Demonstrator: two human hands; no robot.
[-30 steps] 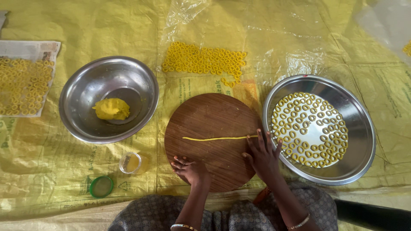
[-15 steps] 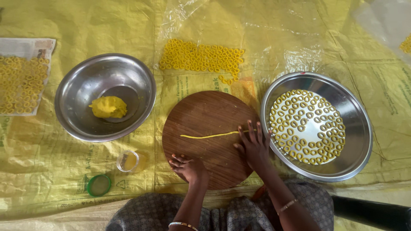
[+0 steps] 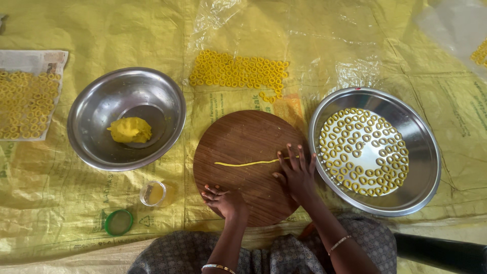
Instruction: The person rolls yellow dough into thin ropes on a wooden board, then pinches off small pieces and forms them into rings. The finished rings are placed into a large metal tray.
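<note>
Work surface layout, overhead view

Round board [image 3: 243,147] at centre, dough strand [image 3: 246,163] lying across it. Bowl [image 3: 101,152] holding dough lump [image 3: 130,130] to its left; ring-filled pan [image 3: 423,172] to its right; loose rings [image 3: 238,70] behind; small jar [image 3: 153,193] and lid [image 3: 118,222] front-left.

A steel bowl [image 3: 127,119] with a dough lump [image 3: 130,130] sits far left; near it, a small glass jar [image 3: 153,193] and green lid [image 3: 118,222]. Newspaper [image 3: 30,94] holds rings.

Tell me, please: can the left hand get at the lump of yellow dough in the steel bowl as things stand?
Probably yes. The left hand rests on the board's near edge, and the dough lump lies uncovered in the open steel bowl on that side, with nothing between.
</note>
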